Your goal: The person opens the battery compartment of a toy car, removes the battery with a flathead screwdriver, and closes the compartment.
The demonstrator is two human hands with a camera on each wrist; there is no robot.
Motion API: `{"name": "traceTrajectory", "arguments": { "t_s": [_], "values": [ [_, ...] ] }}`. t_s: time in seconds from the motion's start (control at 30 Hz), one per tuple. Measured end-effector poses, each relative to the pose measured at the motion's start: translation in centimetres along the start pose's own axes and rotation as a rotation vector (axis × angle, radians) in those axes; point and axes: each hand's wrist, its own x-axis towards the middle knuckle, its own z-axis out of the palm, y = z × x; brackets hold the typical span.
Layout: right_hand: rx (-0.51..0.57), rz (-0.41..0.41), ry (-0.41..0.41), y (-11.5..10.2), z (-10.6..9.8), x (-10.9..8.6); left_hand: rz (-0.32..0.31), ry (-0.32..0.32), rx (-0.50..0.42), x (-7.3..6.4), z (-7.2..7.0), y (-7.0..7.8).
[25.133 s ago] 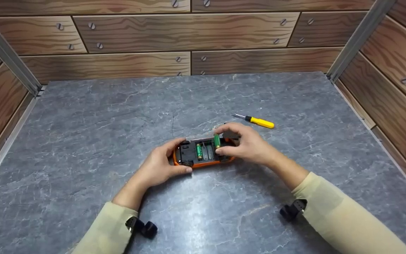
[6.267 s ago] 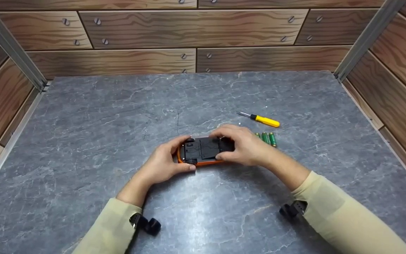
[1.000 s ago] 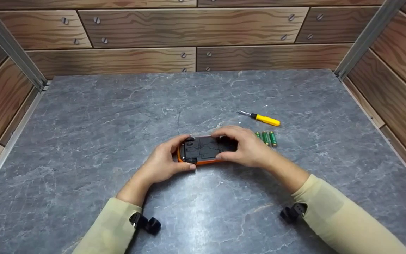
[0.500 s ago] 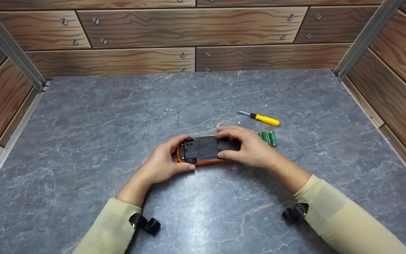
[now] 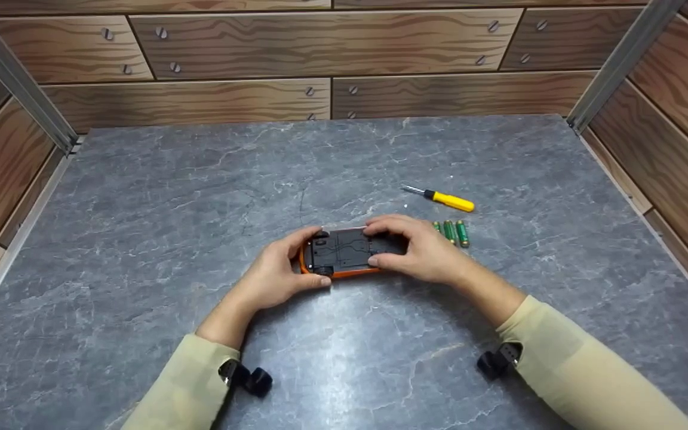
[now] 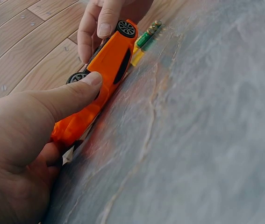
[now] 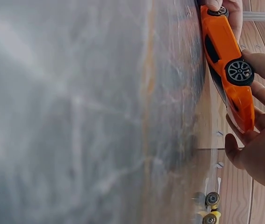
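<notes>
An orange toy car (image 5: 350, 251) lies upside down on the grey marbled table, its black underside facing up. A flat black battery cover (image 5: 353, 248) sits level over the compartment in its middle. My left hand (image 5: 275, 272) grips the car's left end, thumb along the near side and fingers on the far side. Around the right end my right hand (image 5: 424, 248) holds the car, the thumb and fingers by the cover's right edge. In the left wrist view the orange side of the car (image 6: 109, 67) and a wheel (image 6: 125, 29) show.
Several green batteries (image 5: 462, 233) lie side by side just right of my right hand, one partly hidden. A yellow-handled screwdriver (image 5: 452, 201) rests behind them. Two tiny pale specks dot the table nearby. Wood-patterned walls (image 5: 320, 48) enclose the table.
Earlier my right hand held a battery over the open compartment; batteries now lie at the right. The cover, slightly tilted before, now lies flat. My right hand has shifted slightly right.
</notes>
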Motion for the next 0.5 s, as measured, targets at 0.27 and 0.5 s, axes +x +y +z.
{"name": "traceTrajectory", "arguments": {
  "t_s": [0.27,0.5],
  "values": [
    [0.031,0.022,0.003,0.19,0.18,0.08,-0.001,-0.002,0.017,0.07,-0.07,-0.01],
    [0.064,0.040,0.002,0.32,0.32,0.09,0.001,0.005,0.027,0.02,-0.06,0.03]
  ]
}}
